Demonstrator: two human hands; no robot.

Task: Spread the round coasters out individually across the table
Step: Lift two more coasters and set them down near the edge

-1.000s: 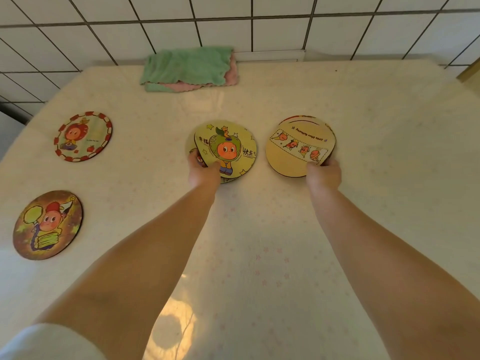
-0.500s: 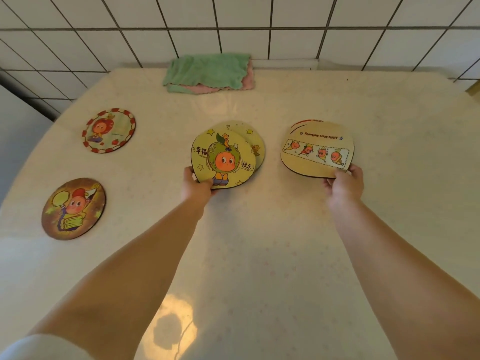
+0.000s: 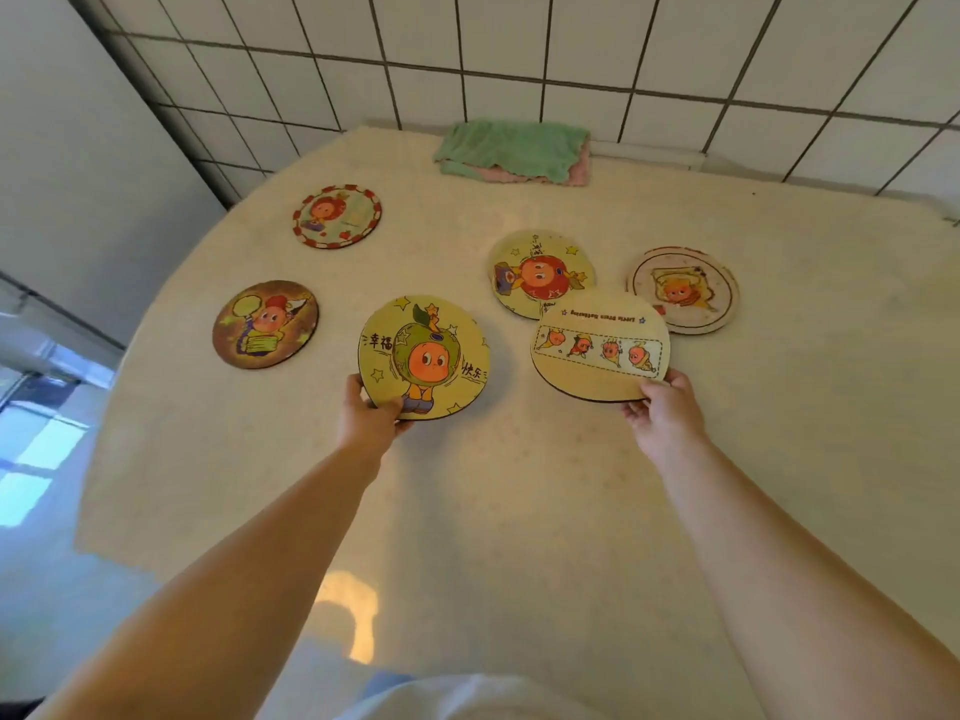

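Note:
My left hand [image 3: 370, 417] grips the near edge of a yellow coaster with a green-hooded cartoon figure [image 3: 424, 356], held above the table. My right hand [image 3: 662, 414] holds a tan coaster with a strip of small figures [image 3: 600, 345] by its near right edge. Lying flat on the table are a yellow coaster with a red round figure [image 3: 540, 272], a pale pink-rimmed coaster [image 3: 683, 289], a red-bordered coaster [image 3: 336, 215] and a dark brown coaster [image 3: 265, 323]. The tan coaster overlaps the near edges of the two behind it in the view.
A folded green and pink cloth [image 3: 514, 150] lies at the back of the cream table [image 3: 519, 511], against the tiled wall [image 3: 571, 54]. The table's left edge curves by the dark brown coaster.
Both hands have pulled their coasters toward me and apart. The red-figure coaster and the pale pink-rimmed coaster that lay underneath are now uncovered on the table.

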